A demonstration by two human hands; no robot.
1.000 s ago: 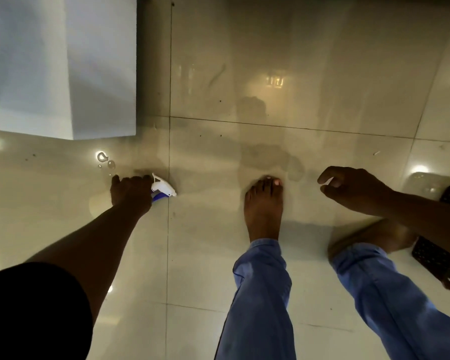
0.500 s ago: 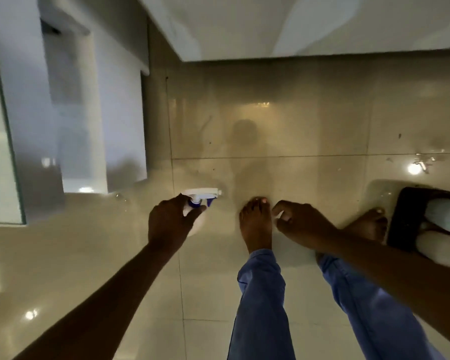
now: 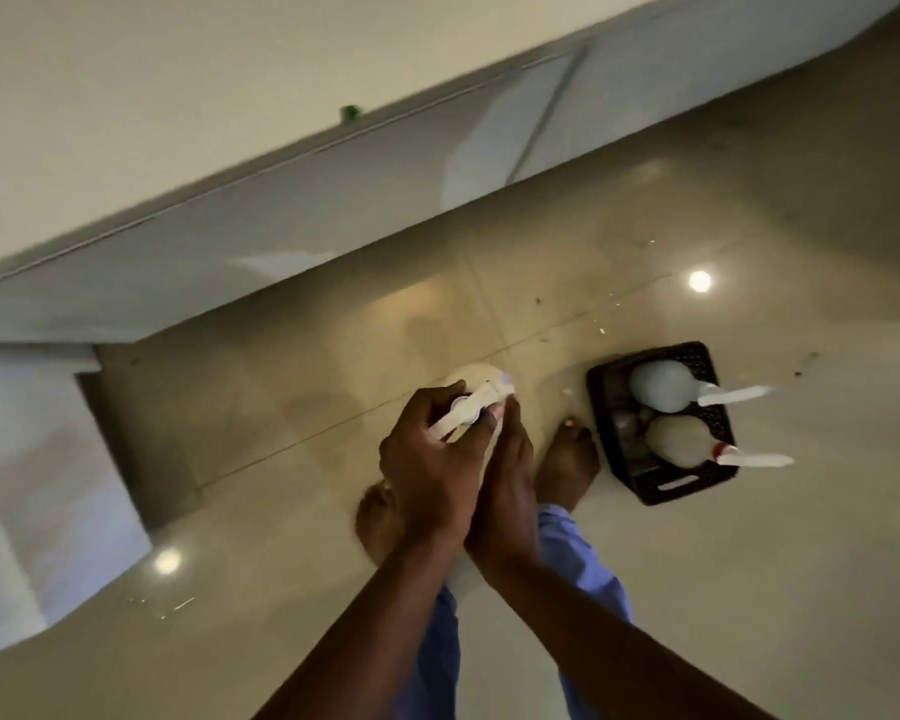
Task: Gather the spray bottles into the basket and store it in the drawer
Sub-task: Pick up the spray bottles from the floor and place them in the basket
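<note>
I hold a white spray bottle with a blue collar low over the floor, in the middle of the view. My left hand grips its trigger head from the left. My right hand presses against the bottle's right side, fingers together. Most of the bottle's body is hidden behind my hands. To the right on the floor sits a black lattice basket. Two spray bottles lie in it: a pale blue one and a cream one with a red collar. Their white nozzles stick out over the basket's right rim.
A long white cabinet front runs diagonally across the back. A white unit juts out at the left. My bare feet stand on glossy beige tiles, the right foot touching the basket's left side.
The view swung right, bringing the basket fully into view. My left hand lifted the spray bottle off the floor and carried it rightward. My right hand came in against it.
</note>
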